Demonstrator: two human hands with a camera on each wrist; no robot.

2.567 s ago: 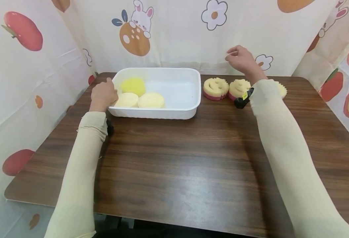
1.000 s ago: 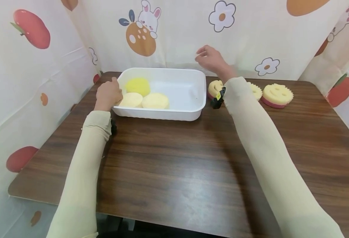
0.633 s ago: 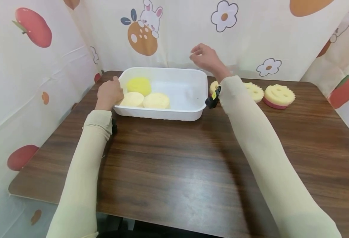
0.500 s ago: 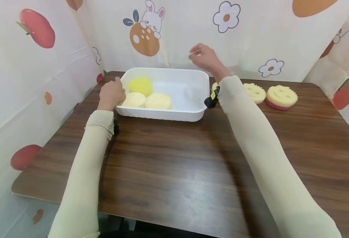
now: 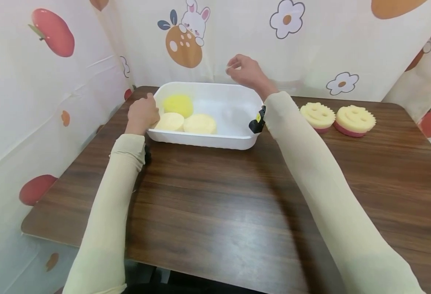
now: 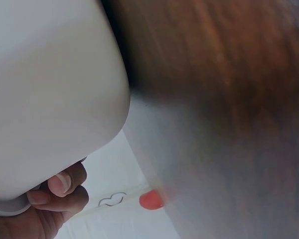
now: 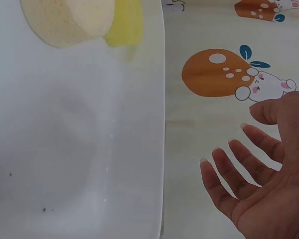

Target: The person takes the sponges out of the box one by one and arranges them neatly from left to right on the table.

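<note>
The left hand (image 5: pixel 143 114) grips the left end of the crosswise tray (image 5: pixel 205 140); the right hand (image 5: pixel 247 73), fingers apart and empty, hangs seemingly beyond its far rim.

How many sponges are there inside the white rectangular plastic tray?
3: a bright yellow sponge at the back left, a round cream sponge in the front-left corner, and another cream sponge to its right.
</note>
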